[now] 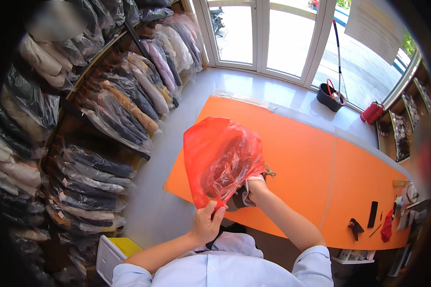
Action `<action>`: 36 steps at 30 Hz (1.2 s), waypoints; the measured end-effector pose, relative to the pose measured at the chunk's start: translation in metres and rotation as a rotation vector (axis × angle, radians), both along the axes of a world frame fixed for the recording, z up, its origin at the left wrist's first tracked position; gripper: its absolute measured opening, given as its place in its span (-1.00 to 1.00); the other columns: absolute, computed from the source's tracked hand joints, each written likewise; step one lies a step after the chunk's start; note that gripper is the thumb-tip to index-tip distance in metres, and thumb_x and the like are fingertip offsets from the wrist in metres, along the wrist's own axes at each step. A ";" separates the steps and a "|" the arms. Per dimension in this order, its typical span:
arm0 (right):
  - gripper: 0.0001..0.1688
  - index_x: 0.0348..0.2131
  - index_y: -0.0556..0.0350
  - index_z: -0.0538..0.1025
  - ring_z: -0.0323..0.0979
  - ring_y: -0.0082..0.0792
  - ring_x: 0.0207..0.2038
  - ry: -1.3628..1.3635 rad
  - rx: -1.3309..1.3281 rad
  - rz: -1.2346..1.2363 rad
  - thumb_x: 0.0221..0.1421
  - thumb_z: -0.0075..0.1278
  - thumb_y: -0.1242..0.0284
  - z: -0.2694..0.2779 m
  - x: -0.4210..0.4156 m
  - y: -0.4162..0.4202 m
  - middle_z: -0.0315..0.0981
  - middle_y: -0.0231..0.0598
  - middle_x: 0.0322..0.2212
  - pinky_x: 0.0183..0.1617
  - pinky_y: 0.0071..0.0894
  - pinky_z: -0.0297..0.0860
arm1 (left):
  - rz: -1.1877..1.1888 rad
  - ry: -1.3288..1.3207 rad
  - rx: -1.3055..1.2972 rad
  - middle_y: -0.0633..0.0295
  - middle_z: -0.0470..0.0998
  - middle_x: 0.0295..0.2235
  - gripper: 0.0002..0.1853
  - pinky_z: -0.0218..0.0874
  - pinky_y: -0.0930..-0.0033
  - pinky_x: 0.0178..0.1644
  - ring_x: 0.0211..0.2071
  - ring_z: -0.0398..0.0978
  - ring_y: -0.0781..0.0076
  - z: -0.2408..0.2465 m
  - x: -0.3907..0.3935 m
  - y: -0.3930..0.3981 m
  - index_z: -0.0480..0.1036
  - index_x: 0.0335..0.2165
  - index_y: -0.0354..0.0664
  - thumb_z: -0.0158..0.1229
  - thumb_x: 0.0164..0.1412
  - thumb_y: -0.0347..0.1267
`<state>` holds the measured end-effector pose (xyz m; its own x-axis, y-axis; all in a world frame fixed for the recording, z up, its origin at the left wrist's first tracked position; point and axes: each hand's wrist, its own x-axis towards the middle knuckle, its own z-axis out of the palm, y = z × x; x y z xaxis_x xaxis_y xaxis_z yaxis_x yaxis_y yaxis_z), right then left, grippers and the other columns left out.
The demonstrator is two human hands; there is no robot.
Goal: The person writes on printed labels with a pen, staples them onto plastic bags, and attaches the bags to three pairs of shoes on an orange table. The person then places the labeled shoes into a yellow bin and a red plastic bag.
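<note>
A thin red plastic bag (215, 150) spreads over the left part of an orange tabletop (298, 161) in front of me. Dark items show through its film, but I cannot tell what they are. My left hand (208, 220) pinches the bag's edge at the lower side, thumb uppermost. At the bag's right side my right hand (255, 188) is mostly hidden by the film and by pale material; whether its fingers grip anything is not visible. A dark brown item (240, 198) shows between the two hands. Beside the bag's right edge lies a knotted cord (270, 171).
Garments in clear covers (129, 100) hang on racks at the left. A stapler (355, 229), a black bar (372, 214) and a red cloth-like item (387, 227) lie at the table's right end. A mop bucket (330, 98) and red fire extinguisher (372, 112) stand beyond the table.
</note>
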<state>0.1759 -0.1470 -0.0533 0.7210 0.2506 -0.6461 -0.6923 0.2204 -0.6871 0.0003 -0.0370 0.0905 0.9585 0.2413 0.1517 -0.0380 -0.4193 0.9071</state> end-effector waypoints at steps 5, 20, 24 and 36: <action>-0.56 0.12 0.10 0.37 0.44 -0.19 0.02 0.112 0.393 -0.100 0.31 -0.13 0.36 0.044 0.007 0.035 0.44 -0.15 0.05 0.05 -0.22 0.43 | 0.071 0.022 0.003 0.14 0.50 -0.61 -0.84 0.25 0.33 -0.51 -0.64 0.46 0.32 -0.042 -0.038 0.007 0.45 -0.31 -0.28 0.08 0.33 -0.38; -0.55 0.01 0.13 0.39 0.38 -0.15 0.04 -1.031 -0.241 0.400 0.21 -0.07 0.26 -0.094 0.035 0.104 0.41 -0.14 -0.07 0.14 -0.14 0.33 | 0.305 0.054 -0.230 0.32 0.51 -0.54 -0.80 0.21 0.51 -0.45 -0.55 0.35 0.64 -0.050 -0.044 0.049 0.47 -0.33 -0.30 0.03 0.37 -0.37; -0.62 -0.05 0.17 0.40 0.43 -0.11 -0.01 -0.792 -0.217 0.506 0.15 -0.01 0.42 -0.049 -0.007 0.053 0.43 -0.11 -0.09 0.09 -0.18 0.38 | 0.394 -0.004 -0.317 0.31 0.50 -0.51 -0.78 0.24 0.52 -0.35 -0.48 0.37 0.62 -0.062 -0.037 0.071 0.45 -0.33 -0.31 0.01 0.38 -0.36; -0.40 0.16 0.04 0.36 0.26 -0.21 0.18 -1.871 -1.205 1.648 0.17 -0.08 0.23 -0.003 -0.035 -0.082 0.47 -0.22 -0.04 0.42 0.03 -0.12 | 0.468 0.017 -0.400 0.38 0.43 -0.49 -0.84 0.21 0.55 -0.31 -0.46 0.33 0.67 -0.066 -0.029 0.104 0.42 -0.32 -0.25 -0.03 0.38 -0.40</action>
<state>0.1407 -0.2289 -0.0565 0.1617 0.9525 -0.2581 0.9817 -0.1287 0.1400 -0.0285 0.0672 0.0250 0.7388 0.6719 -0.0513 0.0833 -0.0156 0.9964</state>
